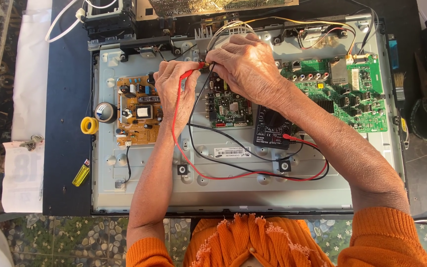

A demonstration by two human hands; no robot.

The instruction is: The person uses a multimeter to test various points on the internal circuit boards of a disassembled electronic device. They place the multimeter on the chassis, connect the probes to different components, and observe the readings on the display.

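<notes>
- The fingers of my left hand (176,91) are pinched shut around the slim red test probe (192,72), whose tip points right toward the top edge of the small green circuit board (229,108)
- My right hand (245,62) lies curled over the same spot, fingers bent down; a thin black lead (204,89) runs out from under it, but I cannot tell what those fingers grip
- The two hands almost meet above the small board, near the middle top of the grey metal back panel of the opened flat screen (144,193)
- The red lead (176,143) and the black one loop down across the panel and curve back up to the black handheld meter with a round dial (271,127), which lies under my right forearm
- Left of my left hand sits the tan power board with a pale transformer (137,110); right of my right wrist is the large green board with sockets (344,91)
- A yellow tape roll (89,125) and a yellow lighter (80,175) lie on the dark table (65,148), left of the panel
</notes>
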